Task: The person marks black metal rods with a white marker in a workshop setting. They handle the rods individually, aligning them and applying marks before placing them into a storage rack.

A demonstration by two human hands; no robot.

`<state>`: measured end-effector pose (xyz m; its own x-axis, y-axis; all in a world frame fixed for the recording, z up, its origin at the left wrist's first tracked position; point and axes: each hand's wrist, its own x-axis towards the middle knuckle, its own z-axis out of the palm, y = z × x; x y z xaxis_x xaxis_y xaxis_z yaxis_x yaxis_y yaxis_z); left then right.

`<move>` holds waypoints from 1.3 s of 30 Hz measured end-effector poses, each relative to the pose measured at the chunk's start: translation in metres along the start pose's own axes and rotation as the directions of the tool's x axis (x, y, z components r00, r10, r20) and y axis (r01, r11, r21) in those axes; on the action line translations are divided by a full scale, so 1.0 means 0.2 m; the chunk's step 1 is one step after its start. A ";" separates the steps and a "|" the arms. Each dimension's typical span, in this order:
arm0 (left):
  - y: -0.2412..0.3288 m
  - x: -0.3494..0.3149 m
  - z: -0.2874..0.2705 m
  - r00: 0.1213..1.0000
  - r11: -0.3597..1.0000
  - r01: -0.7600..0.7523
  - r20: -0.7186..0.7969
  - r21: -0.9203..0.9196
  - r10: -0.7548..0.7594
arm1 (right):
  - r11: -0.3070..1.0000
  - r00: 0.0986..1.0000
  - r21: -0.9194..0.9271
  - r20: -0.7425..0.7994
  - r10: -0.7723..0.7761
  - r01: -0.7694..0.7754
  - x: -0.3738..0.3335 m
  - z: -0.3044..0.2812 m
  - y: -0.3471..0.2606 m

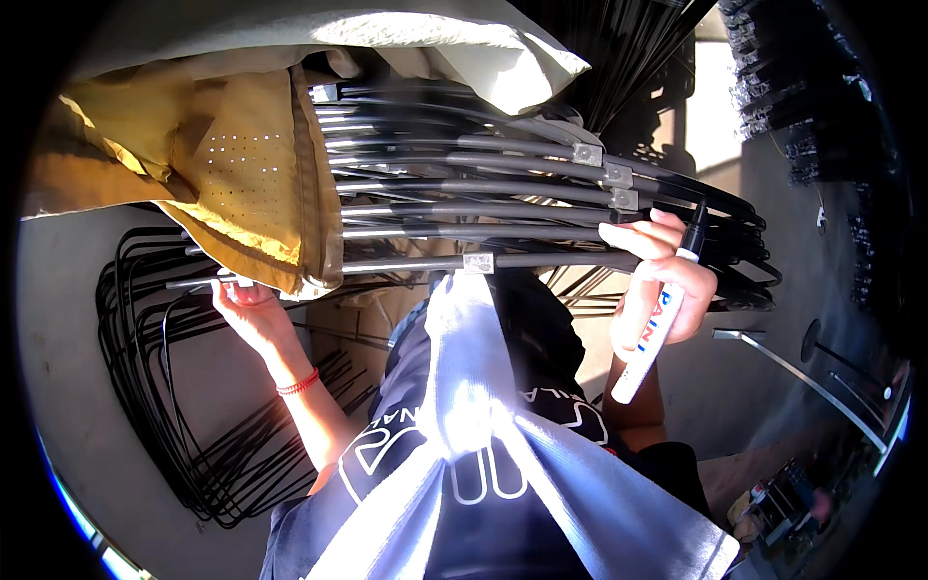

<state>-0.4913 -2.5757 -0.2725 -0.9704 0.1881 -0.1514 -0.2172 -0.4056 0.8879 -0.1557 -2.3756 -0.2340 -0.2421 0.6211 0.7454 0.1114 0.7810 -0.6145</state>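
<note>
My right hand (694,287) is closed around a paint marker (640,356) with a white barrel; its black end points up and away from me. Some fingers of this hand reach to the right part of the nearest dark tube (551,260) in a row of long bent tubes. That tube carries a small pale tag (478,263). On the left, my left hand (253,311) pinches the end of a thin tube (190,283) beside the lower edge of a mustard cloth (253,198). The cloth, dotted with small holes, covers part of the row.
More pale tags (619,176) sit on tubes farther back. A stack of bent black tubes (145,387) lies at lower left. Pale fabric (416,34) hangs across the top. Dark bundles (788,97) stand at far right, above a metal frame (812,382).
</note>
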 end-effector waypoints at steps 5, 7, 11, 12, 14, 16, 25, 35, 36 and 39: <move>0.02 -0.05 0.05 0.997 0.998 0.016 -0.077 0.058 -0.012 | 0.994 0.996 0.079 0.052 0.070 -0.074 0.10 -0.01 0.02; 0.00 -0.09 0.11 1.000 1.000 0.004 -0.021 0.001 -0.004 | 0.995 0.996 0.078 0.069 0.051 -0.057 0.13 -0.02 0.03; 0.03 -0.10 0.11 0.995 0.996 -0.044 -0.084 0.073 0.050 | 0.967 0.998 0.254 0.061 -0.027 0.011 0.16 0.03 0.07; 0.02 -0.11 0.11 0.994 0.999 -0.017 -0.106 0.031 0.020 | 0.966 0.996 0.257 0.088 -0.019 -0.004 0.16 0.03 0.07; 0.01 -0.08 0.05 0.998 0.999 -0.003 -0.060 0.036 0.005 | 0.967 0.993 0.255 0.117 -0.012 -0.018 0.16 0.04 0.06; 0.04 -0.11 0.09 0.997 0.998 0.010 -0.072 0.057 -0.006 | 0.978 0.992 0.208 0.124 -0.001 -0.025 0.16 0.06 0.05; 0.06 -0.09 0.05 0.981 0.994 0.111 0.157 0.015 -0.112 | 0.994 0.996 0.112 0.085 -0.029 0.020 0.14 0.10 -0.01; 0.13 -0.10 0.09 0.836 0.911 0.394 0.459 -0.122 -0.300 | 0.995 0.994 -0.072 -0.080 -0.070 0.064 0.13 0.08 -0.21; 0.14 -0.10 0.11 0.805 0.884 0.436 0.512 -0.168 -0.299 | 0.992 0.992 -0.101 -0.094 -0.080 0.071 0.14 0.07 -0.25; 0.16 -0.13 0.15 0.724 0.804 0.555 0.600 -0.215 -0.339 | 0.978 0.981 -0.128 -0.083 -0.176 0.164 0.19 -0.01 -0.28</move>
<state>-0.4701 -2.5656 -0.2276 -0.5658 0.8107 -0.1503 -0.7355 -0.4139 0.5363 -0.1697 -2.3967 -0.1707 -0.1776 0.4775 0.8605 0.1923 0.8744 -0.4456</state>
